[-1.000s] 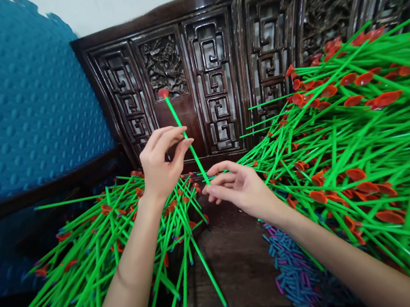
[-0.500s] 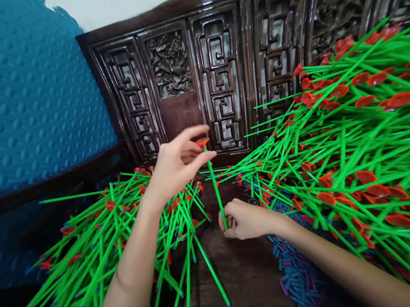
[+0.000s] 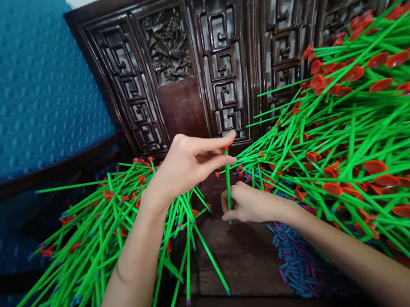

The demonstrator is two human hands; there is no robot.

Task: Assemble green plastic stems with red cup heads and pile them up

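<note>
green stick (image 3: 227, 183): over the wooden seat (image 3: 238, 272), towards its back edge.
left hand (image 3: 192, 162): fingers partly apart around the red cup (image 3: 225, 149); cannot tell if gripping.
right hand (image 3: 254, 204): fingers pinch the lower end, probably to steady it.

Extends the bare left forearm (image 3: 135, 264) upward from the bottom of the view, leaning slightly right, and bends at the left wrist (image 3: 156, 202) to point the left hand (image 3: 194, 162) rightward near the centre. Stretches out the left index finger (image 3: 209, 145) above the left thumb (image 3: 218, 163), with the tips a little apart and the remaining fingers mostly hidden behind. Slants the bare right forearm (image 3: 345, 253) in from the right edge, up and leftward, along a nearly straight wrist to the right hand (image 3: 247, 203), curled into a pinch just below and to the right of the left.
</note>
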